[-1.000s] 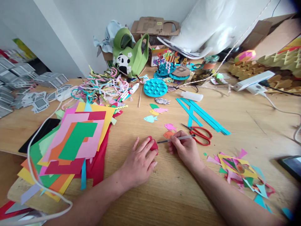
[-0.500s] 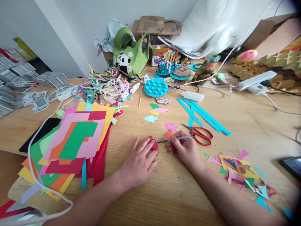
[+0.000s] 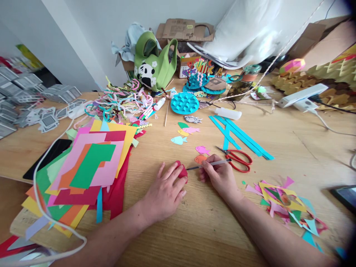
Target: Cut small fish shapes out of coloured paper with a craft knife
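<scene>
My left hand (image 3: 167,191) lies flat, its spread fingers pressing a small red paper piece (image 3: 182,171) against the table; part of that piece is hidden under the fingers. A pen (image 3: 218,162) is pinched in my right hand (image 3: 218,174), with its dark tip pointing left at the edge of the red paper. Just beyond the pen are an orange paper fish (image 3: 199,159), partly covered by my right hand, and a pink paper fish (image 3: 203,150). A light blue paper fish (image 3: 178,140) lies farther back. Red-handled scissors (image 3: 239,159) rest right of my right hand.
Coloured paper sheets (image 3: 91,163) are stacked on the left, crossed by a white cable (image 3: 35,181). Paper scraps (image 3: 286,202) lie at the right, blue paper strips (image 3: 244,137) behind the scissors. Farther back are a blue scalloped disc (image 3: 184,103), a glue bottle (image 3: 228,113) and a green panda bag (image 3: 155,63).
Hardly anything differs. Both hands keep their places, the left on the red paper and the right with the pen tip at its edge.
</scene>
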